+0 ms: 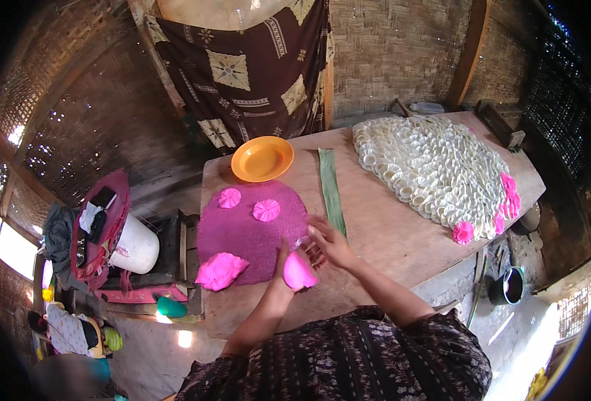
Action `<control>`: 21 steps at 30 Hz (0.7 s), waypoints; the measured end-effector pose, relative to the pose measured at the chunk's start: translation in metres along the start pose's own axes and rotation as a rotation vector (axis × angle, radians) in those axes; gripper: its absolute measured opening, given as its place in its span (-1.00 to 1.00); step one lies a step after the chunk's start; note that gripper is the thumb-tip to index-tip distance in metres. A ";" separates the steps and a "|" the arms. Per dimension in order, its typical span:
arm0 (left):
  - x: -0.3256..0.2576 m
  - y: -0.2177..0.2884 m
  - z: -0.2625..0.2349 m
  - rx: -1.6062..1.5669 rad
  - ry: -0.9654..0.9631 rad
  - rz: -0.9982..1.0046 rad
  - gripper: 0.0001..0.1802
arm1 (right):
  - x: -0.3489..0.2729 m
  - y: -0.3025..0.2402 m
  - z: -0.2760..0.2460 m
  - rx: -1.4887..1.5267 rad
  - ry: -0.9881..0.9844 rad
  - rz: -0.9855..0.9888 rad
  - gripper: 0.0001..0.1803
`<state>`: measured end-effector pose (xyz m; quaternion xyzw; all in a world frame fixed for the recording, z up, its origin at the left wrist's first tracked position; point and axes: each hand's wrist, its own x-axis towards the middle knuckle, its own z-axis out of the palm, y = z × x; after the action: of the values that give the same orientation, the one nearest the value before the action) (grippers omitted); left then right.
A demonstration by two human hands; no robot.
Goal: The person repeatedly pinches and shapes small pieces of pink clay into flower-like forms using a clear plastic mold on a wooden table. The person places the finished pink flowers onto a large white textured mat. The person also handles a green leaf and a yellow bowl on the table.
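Observation:
My left hand holds a bright pink, soft-looking piece of dough at the near right edge of a purple woven mat. Just to its right, my right hand is raised with its fingers apart. A small clear, shiny bit shows between the hands; which hand touches it I cannot tell. Two flat pink pleated rounds, a smaller one and a larger one, lie on the mat. At the mat's near left corner sits a crumpled pink dough lump.
An orange plate stands behind the mat on the wooden table. A green leaf strip lies right of it. Many overlapping cream pleated rounds, some pink ones among them, spread across the right side. A white bucket stands left.

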<state>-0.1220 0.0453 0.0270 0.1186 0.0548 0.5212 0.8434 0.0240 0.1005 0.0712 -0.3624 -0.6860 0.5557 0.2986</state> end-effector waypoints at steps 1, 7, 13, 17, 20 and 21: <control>-0.004 0.006 0.000 0.102 0.365 0.114 -0.09 | 0.001 0.006 -0.019 -0.415 0.098 0.005 -0.46; -0.002 0.035 0.009 0.078 0.397 0.351 -0.15 | -0.014 -0.006 -0.048 -0.788 0.135 -0.104 -0.82; 0.031 0.018 -0.005 0.154 0.512 0.377 -0.15 | -0.021 -0.077 -0.072 0.832 -0.184 -0.033 -0.56; 0.065 -0.003 -0.021 0.124 0.426 0.214 -0.10 | -0.010 -0.079 -0.053 0.665 -0.091 0.280 -0.41; 0.073 -0.012 -0.021 -0.387 -0.451 0.125 -0.21 | -0.021 -0.056 -0.027 -0.020 0.082 0.058 -0.43; 0.068 -0.019 -0.020 -0.542 -0.248 0.205 -0.25 | -0.023 -0.049 -0.020 -0.143 0.185 0.031 -0.42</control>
<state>-0.0795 0.1007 0.0051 -0.0428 -0.2015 0.5808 0.7875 0.0450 0.0866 0.1233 -0.4431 -0.6877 0.4739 0.3257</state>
